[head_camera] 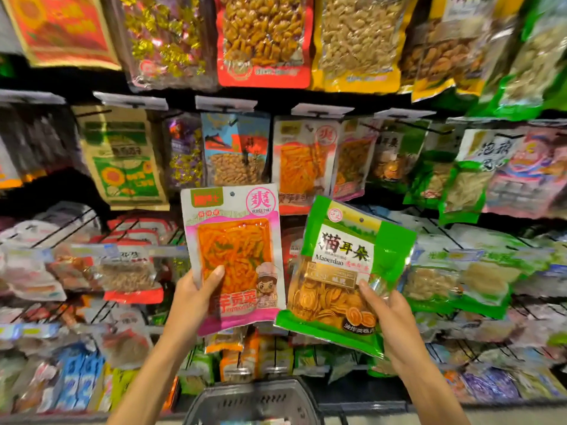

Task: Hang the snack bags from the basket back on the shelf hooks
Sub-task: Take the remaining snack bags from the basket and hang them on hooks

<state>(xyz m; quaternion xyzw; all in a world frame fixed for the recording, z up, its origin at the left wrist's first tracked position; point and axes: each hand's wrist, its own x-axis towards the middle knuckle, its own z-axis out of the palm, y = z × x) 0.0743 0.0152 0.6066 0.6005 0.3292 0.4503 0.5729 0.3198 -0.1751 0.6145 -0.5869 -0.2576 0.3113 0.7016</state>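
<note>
A: Where is the pink-and-white plastic pouch of orange pickled strips [234, 256]?

B: Held up in front of the shelf, upright, long axis vertical; its small punched hole [232, 194] is at the top edge; the left hand [196, 299] clamps its lower left side, thumb across the front.

A: And the other one?

B: The glossy green bag of round brown crisps [346, 271] is beside it, top tilted to the right; the right hand [386, 314] pinches its lower right corner.

A: Which goes first?

B: The pouch, I'd say; a hanging row of matching orange pouches [302, 161] sits just above and to its right, so the left hand must lift the hole up and rightward to that hook, under the white price tag [317, 109].

A: The basket?

B: The grey plastic basket [254, 400] is low, between the forearms.
</note>
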